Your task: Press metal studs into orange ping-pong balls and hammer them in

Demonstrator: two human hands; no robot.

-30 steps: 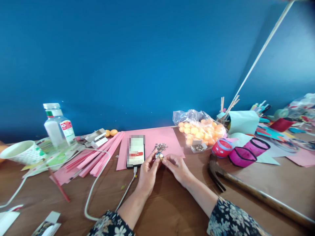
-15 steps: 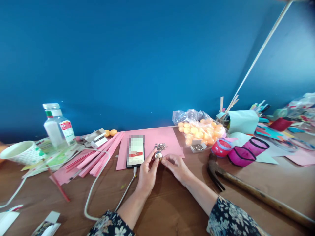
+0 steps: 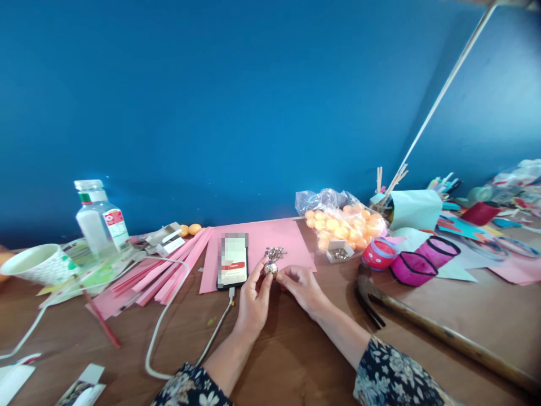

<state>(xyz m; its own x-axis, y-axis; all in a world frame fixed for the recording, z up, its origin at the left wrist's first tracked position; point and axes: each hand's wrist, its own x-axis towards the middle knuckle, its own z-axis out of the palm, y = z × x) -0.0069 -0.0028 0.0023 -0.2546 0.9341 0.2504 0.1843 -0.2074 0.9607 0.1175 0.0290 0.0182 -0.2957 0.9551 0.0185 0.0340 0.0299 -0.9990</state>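
My left hand (image 3: 255, 293) is closed around a small shiny ball (image 3: 271, 269), its thumb and fingers on the ball's left side. The ball's surface looks covered in silver metal heads, with a yellowish tint low down. At its right side, my right hand (image 3: 302, 288) pinches with thumb and forefinger; whatever is between those fingertips is too small to make out. Just behind the ball, a loose pile of small metal tacks (image 3: 275, 252) lies on a pink sheet (image 3: 281, 234). A phone (image 3: 233, 262) with a cable plugged in rests on the sheet's left part.
Right of the sheet are a bag of orange balls (image 3: 338, 223), a small box of tacks (image 3: 339, 252), purple fabric rings (image 3: 416, 268) and a claw hammer (image 3: 435, 324). Pink paper strips (image 3: 169, 270), a white cable (image 3: 154, 332), a paper cup (image 3: 40, 262) and a bottle (image 3: 99, 217) stand left.
Both hands and the ball have shifted very slightly left. The fingers of my right hand stay pinched at the ball's right side.
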